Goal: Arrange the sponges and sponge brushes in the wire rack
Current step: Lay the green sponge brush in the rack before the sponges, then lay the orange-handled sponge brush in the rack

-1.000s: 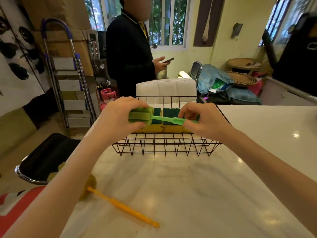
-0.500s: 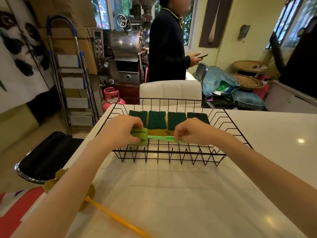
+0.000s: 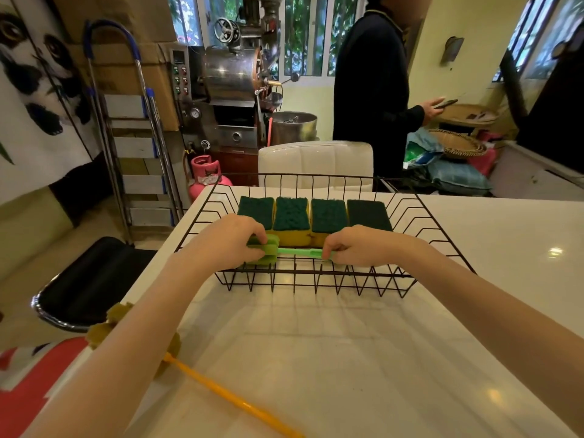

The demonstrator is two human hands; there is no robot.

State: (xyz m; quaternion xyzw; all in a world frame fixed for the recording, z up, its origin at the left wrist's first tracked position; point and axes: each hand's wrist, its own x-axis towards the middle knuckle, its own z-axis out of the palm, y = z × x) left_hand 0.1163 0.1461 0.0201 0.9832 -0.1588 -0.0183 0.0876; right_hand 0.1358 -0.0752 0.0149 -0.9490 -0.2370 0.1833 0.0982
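Nearest, under the left forearm, an orange sponge brush (image 3: 227, 398) lies on the white counter (image 3: 347, 358), its yellowish head partly hidden by the arm; it is not yet in the rack. Farther out, both hands reach over the front rim of the black wire rack (image 3: 316, 276). The left hand (image 3: 227, 241) pinches the foam head of the green sponge brush (image 3: 284, 251), and the right hand (image 3: 357, 245) pinches the far end of its handle, holding it level and crosswise. Just beyond the fingers, four green-topped yellow sponges (image 3: 313, 216) sit side by side. To place it well, lower both ends together so it lies flat in front of the sponges, then let go without nudging the row.
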